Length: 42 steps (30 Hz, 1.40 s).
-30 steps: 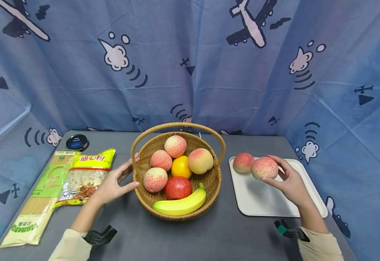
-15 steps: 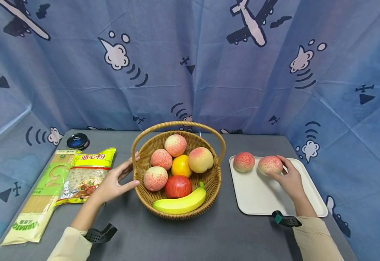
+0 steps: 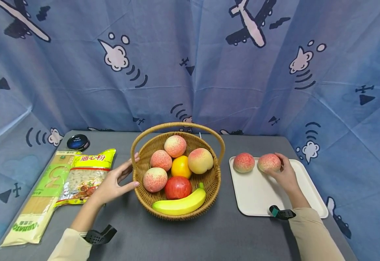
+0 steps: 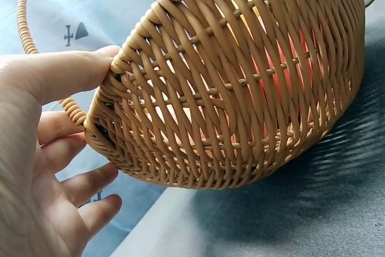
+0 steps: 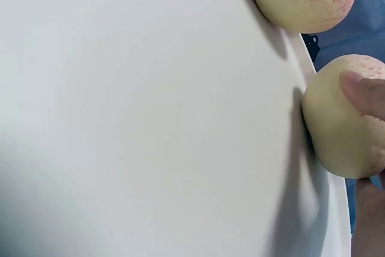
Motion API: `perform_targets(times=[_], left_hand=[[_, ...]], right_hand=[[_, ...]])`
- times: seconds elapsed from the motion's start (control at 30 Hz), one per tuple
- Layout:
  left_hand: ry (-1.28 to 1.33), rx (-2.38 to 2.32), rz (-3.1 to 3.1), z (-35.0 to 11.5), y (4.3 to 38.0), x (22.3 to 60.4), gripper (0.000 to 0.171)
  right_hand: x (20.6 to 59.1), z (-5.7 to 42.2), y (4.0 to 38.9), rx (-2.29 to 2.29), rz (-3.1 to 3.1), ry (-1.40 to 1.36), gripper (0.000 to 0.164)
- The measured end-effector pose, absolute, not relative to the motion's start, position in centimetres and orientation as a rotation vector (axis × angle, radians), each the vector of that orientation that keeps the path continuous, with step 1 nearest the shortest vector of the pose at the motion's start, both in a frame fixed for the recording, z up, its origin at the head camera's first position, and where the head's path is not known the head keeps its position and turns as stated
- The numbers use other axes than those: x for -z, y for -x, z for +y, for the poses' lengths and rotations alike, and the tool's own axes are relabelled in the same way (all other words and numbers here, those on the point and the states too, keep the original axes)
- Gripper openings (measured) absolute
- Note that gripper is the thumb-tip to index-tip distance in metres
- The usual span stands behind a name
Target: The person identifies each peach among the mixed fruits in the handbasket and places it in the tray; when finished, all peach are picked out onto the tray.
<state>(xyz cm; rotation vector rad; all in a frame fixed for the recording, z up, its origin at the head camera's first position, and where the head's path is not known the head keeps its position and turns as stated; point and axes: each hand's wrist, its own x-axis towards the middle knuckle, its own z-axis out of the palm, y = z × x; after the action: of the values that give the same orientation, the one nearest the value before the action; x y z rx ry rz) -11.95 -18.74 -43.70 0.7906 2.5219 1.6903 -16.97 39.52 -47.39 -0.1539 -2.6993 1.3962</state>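
With its thumb and fingers curled round a peach (image 3: 269,162), my right hand (image 3: 287,177) is at the far edge of a white tray (image 3: 258,199). Just left of it on that tray lies a second peach (image 3: 244,162). In the right wrist view the held peach (image 5: 337,130) sits low at the tray's rim. My left hand (image 3: 113,183) grips the left side of a wicker basket (image 3: 184,217), thumb and index finger at its rim by the handle's foot. Inside are several peaches (image 3: 155,179), an orange-yellow fruit (image 3: 181,167), a red apple (image 3: 178,187) and a banana (image 3: 180,205).
Left of the basket lie a bag of pasta (image 3: 86,177) and a long green pack of noodles (image 3: 36,203). A dark round tin (image 3: 78,142) stands behind them. The basket's tall handle (image 3: 176,125) arches over the fruit. A blue printed curtain (image 3: 190,72) surrounds the table.
My right hand has carried its peach back and down to the tray's far edge, a little right of the other peach. The left hand and basket keep their places.
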Motion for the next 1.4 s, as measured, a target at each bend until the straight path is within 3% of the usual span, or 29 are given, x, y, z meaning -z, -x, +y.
perform_targets(times=[0.77,1.4], left_hand=[[-0.766,-1.664,2.545,-18.7,11.9,43.9,0.073],[-0.831,-1.713,2.499,-18.8,12.0,43.9,0.074]], right_hand=[[47.7,39.5,16.5,-1.527,-2.736,0.23,0.105],[44.5,38.5,14.6,-1.364,-2.65,0.043,0.091]])
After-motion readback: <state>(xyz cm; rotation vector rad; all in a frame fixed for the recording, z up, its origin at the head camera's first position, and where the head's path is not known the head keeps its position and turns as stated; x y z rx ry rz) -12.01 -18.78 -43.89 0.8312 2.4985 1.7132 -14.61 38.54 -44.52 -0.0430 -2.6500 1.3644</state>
